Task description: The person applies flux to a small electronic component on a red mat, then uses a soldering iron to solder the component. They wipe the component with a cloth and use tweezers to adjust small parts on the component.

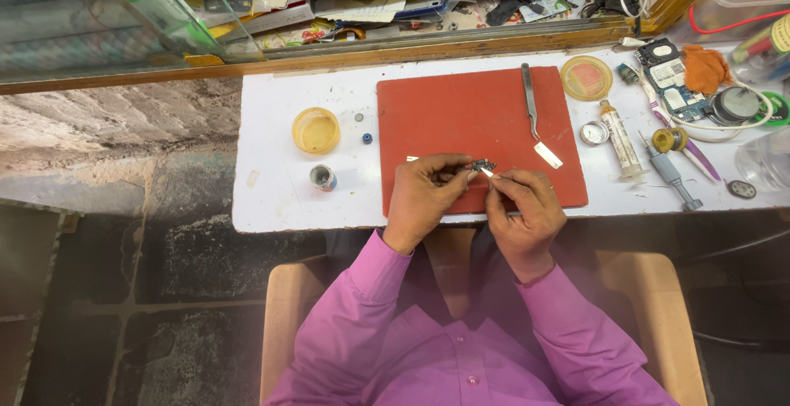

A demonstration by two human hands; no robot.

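Observation:
My left hand (424, 192) and my right hand (522, 208) meet over the near edge of a red work mat (461, 118). Between the fingertips of both hands is a small dark electronic part (481, 164). My right fingers also pinch a thin white strip (489, 173) against it. A pair of metal tweezers (529, 100) lies on the mat's far right side, and a small white strip (548, 155) lies near the mat's right edge.
On the white tabletop (271, 200): a yellow lid (315, 129), a small bottle (322, 178), a syringe of paste (621, 139), a round yellow dish (586, 77), a circuit board (671, 77), an orange cloth (705, 69), a grey hand tool (673, 177). A cluttered shelf lies beyond.

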